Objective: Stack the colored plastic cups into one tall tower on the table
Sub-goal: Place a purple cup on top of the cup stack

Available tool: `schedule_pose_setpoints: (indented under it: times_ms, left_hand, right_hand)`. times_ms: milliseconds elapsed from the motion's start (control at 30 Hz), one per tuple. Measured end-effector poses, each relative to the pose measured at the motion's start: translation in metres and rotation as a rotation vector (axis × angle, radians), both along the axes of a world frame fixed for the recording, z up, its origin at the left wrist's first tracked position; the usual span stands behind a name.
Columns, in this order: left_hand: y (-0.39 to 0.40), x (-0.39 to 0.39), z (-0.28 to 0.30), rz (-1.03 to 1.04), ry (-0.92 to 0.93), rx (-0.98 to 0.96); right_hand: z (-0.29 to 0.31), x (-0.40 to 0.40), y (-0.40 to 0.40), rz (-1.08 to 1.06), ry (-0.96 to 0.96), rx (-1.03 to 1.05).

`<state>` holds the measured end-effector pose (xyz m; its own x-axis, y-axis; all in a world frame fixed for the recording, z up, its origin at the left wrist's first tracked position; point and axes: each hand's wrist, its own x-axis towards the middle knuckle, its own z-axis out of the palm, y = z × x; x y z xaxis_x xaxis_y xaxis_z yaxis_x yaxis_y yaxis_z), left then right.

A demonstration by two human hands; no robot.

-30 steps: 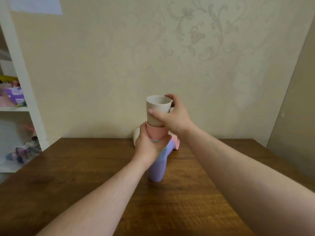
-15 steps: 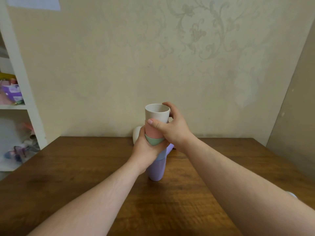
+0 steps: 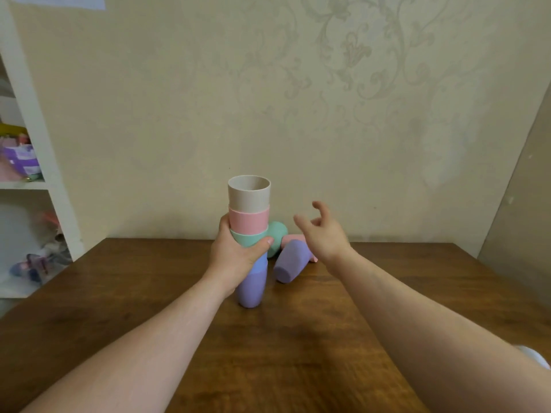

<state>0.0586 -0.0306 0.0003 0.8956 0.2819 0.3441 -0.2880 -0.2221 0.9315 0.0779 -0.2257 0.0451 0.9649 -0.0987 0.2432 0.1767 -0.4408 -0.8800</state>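
A nested cup tower (image 3: 250, 222) stands upright on the wooden table (image 3: 298, 338): purple at the bottom, then blue, green, pink and a beige cup (image 3: 249, 194) on top. My left hand (image 3: 237, 254) grips the tower around its green and blue cups. My right hand (image 3: 323, 231) hovers open to the right of the tower, fingers spread, holding nothing. Behind and right of the tower lie loose cups on their sides: a purple cup (image 3: 289, 261), a green cup (image 3: 277, 237) and a pink cup (image 3: 293, 240), partly hidden.
A white shelf unit (image 3: 35, 186) with toys stands at the left, beside the table's left edge. A papered wall runs right behind the table's far edge. A white object (image 3: 536, 356) shows at the right past my forearm.
My right hand pushed the beige cup down into the pink one, then let go and moved off to the right, opening. The left hand kept its grip on the tower.
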Motion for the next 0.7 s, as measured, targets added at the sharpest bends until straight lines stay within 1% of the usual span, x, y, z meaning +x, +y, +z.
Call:
schedule_pose_setpoints:
  times_ms: [100,200,367,467,633,700]
  left_hand:
    - [0.004,0.006,-0.002,-0.013,-0.01,-0.002]
    - [0.003,0.011,-0.007,-0.016,-0.018,-0.012]
    - [0.003,0.015,-0.009,-0.009,-0.026,-0.019]
    - [0.005,0.017,-0.01,-0.021,-0.019,-0.018]
    - [0.004,0.014,-0.009,-0.015,-0.016,-0.021]
    - [0.001,0.01,-0.007,-0.017,-0.021,-0.01]
  right_hand:
    - [-0.03,0.02,-0.003,-0.072,0.141,-0.157]
    - [-0.049,0.038,0.007,-0.119,0.292,-0.203]
    - [-0.073,0.055,0.03,-0.137,0.4,-0.337]
    - [-0.082,0.057,0.036,-0.101,0.404,-0.4]
    - [-0.075,0.031,0.028,-0.038,0.291,-0.272]
    - [-0.078,0.018,0.021,-0.01,0.2,-0.291]
